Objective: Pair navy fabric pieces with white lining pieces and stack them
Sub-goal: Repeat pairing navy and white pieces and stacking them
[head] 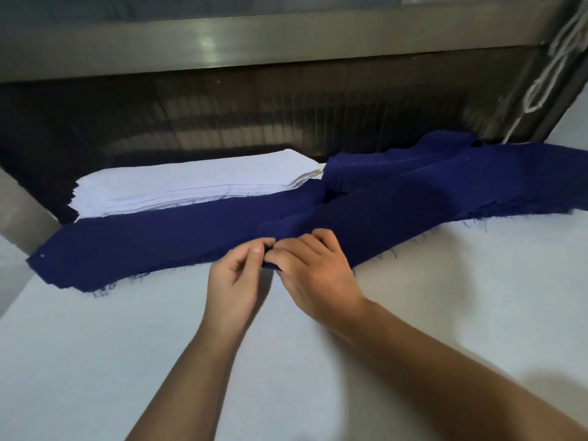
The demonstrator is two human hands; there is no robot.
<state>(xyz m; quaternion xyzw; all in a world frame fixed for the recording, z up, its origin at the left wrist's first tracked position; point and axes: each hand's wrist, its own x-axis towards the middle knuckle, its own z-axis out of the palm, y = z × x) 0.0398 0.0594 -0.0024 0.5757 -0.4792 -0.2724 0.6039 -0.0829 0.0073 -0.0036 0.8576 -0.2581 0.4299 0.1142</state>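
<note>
A person's left hand [235,275] and right hand [315,272] meet at the near edge of a long navy fabric strip [143,246]. Each pinches the frayed edge between thumb and fingertips, fingers curled and knuckles almost touching. The strip lies across the white desk [159,345] from nine o'clock to three o'clock, its near edge fringed with loose threads. Whether one ply or several sit under the fingers cannot be told.

At eleven o'clock from the hands, just behind the strip, sits the white lining stack [191,183], layered and fairly square. At one to two o'clock, more navy pieces lie in a looser navy pile [445,173] that overlaps the strip's right end. At twelve o'clock a metal rail [254,43] runs across, and a pale cord [553,65] hangs at two o'clock.

The step in hand appears to be parting one navy piece at its edge. Done well, it likely means rolling the edge between thumb and finger until a single ply separates, then lifting it slowly so that snagged threads do not drag a neighbour along. The piece then goes flush onto a lining piece, edges matched.
</note>
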